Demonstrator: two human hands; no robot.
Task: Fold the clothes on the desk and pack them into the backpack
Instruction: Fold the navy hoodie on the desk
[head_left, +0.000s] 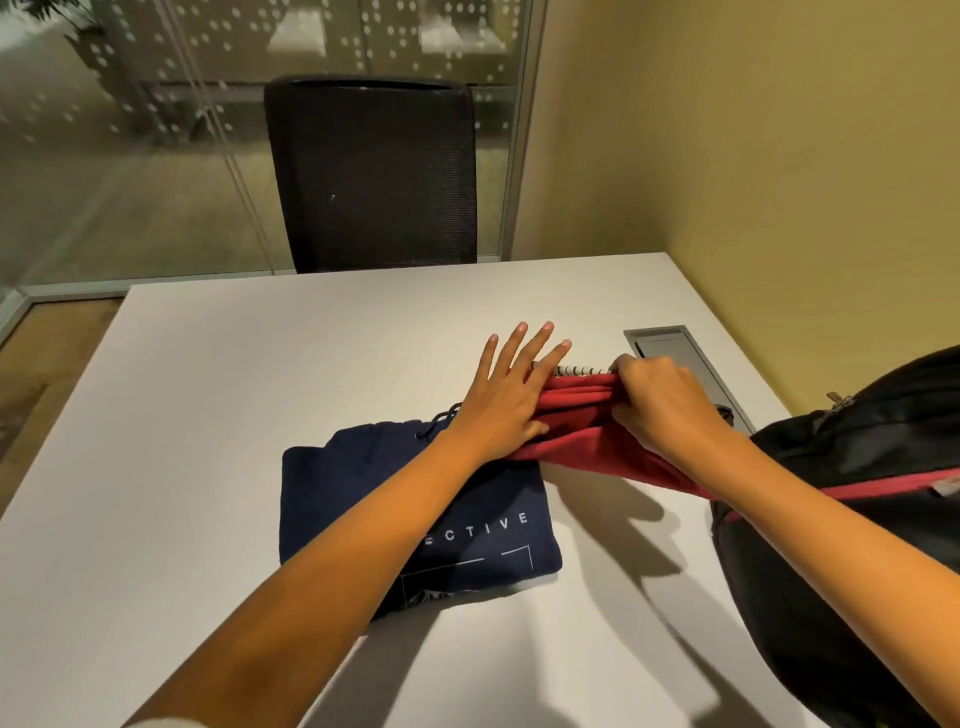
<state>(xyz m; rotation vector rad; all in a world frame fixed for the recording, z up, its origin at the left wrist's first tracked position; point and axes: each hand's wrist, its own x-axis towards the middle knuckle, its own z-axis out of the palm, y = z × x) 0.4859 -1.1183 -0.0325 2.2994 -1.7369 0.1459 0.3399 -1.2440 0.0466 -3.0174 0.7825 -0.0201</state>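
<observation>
While the right hand (660, 405) grips red cloth (587, 447), a backpack (893, 426) sits beside.

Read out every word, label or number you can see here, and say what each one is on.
"ECTIVE", white, on the navy top; the left forearm hides any earlier letters.
Tag on the backpack: too blurred to read.
Red garment: no text shows.
</observation>
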